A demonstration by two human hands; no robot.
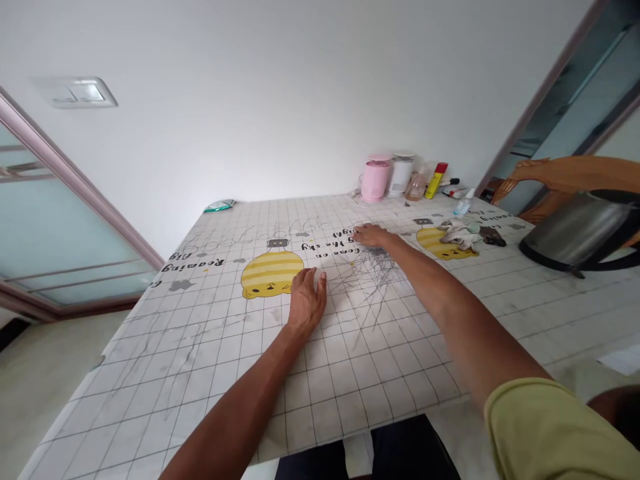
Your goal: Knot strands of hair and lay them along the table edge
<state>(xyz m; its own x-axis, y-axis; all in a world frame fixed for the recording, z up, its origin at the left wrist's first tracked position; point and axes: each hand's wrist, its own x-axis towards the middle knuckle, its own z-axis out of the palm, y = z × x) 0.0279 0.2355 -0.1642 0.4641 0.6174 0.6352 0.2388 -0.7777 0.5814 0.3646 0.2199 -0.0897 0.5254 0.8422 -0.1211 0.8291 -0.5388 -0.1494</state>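
A white tablecloth [240, 373] with a dark grid, printed lettering and yellow striped cat balloons covers the table. My left hand [307, 299] rests on it beside the left printed balloon [270, 272], its fingers a little apart and nothing in them. Farther out and to the right, my right hand [371, 235] lies palm down over the printed lettering, fingers stretched toward the left. Around and below my right hand, a tangle of dark scribbled lines [377, 270] marks the cloth. Both palms are hidden from view.
By the wall stand a pink canister [375, 179], a white canister [401, 175], a bottle [415, 187] and a yellow-red can [437, 181]. Rightward lie a crumpled cloth [459, 235], a small spray bottle [464, 202] and a steel kettle [583, 230]. A green packet [220, 205] sits at the far left corner.
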